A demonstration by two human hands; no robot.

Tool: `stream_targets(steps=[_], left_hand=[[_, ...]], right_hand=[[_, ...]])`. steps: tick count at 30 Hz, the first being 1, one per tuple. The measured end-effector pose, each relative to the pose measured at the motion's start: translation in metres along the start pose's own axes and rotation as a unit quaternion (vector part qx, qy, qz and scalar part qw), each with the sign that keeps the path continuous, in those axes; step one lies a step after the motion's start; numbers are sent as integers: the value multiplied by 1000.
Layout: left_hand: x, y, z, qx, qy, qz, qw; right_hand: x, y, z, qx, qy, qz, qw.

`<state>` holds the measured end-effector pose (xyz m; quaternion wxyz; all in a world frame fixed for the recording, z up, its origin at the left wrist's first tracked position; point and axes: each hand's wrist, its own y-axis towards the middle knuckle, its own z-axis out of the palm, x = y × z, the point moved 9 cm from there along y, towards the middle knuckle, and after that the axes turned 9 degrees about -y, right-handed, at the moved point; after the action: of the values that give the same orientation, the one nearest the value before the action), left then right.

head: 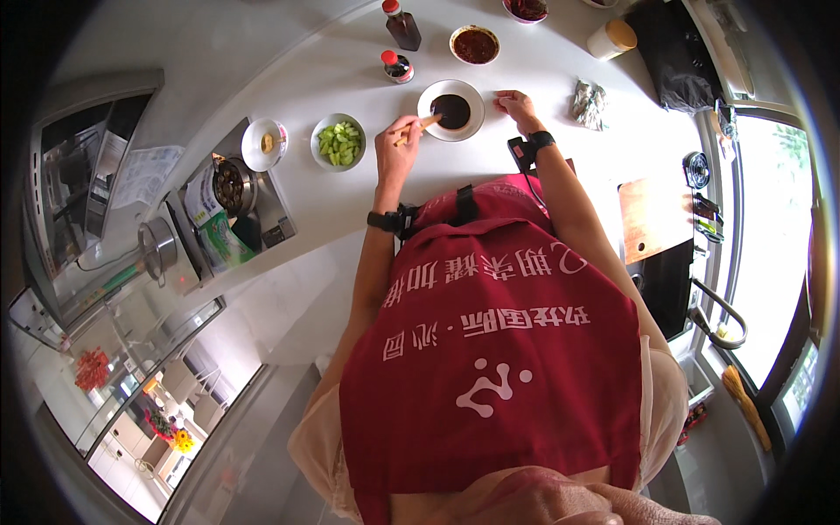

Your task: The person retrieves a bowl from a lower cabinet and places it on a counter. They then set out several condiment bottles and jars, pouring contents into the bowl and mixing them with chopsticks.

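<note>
My left hand (398,147) grips a pair of wooden chopsticks (430,121), their tips at the dark liquid (451,111) in a white bowl (474,128). On the bowl's other side is my right hand (518,110), fingers curled just off the rim; I see nothing in it. A bowl of chopped green vegetable pieces (341,143) stands left of my left hand. Beyond the white bowl are a small red-capped bottle (398,67), a taller red-capped bottle (402,27) and a bowl of dark red sauce (476,46).
At left, a bowl with a yellowish paste (267,143) sits beside a pan (234,187) on the stove. A crumpled plastic bag (588,105) and a lidded jar (611,41) are at right. A wooden cutting board (656,213) lies by the sink edge. Dark straps circle both wrists.
</note>
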<state>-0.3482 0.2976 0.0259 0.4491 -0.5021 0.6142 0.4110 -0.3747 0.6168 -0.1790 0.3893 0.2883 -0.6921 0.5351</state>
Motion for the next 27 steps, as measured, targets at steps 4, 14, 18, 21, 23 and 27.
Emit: stream_targets(steps=[4,14,18,21,23,27], left_hand=[[0,5,11,8,-27,21,999],[2,9,9,14,1,19,1000],[21,2,-4,6,-14,-5,1000],[12,7,19,32,-70,-8,997],[-2,16,10,-10,-67,30,997],[17,2,-8,-1,-46,-13,999]], right_hand=[[7,3,-1,-3,-44,-10,999],[-9,6,-6,5,-33,-11,999],[3,4,2,1,-30,-15,999],[-1,6,-2,-3,-34,-17,999],[-6,7,-6,-1,-35,-10,999],[-4,4,-2,-14,-38,-9,999]])
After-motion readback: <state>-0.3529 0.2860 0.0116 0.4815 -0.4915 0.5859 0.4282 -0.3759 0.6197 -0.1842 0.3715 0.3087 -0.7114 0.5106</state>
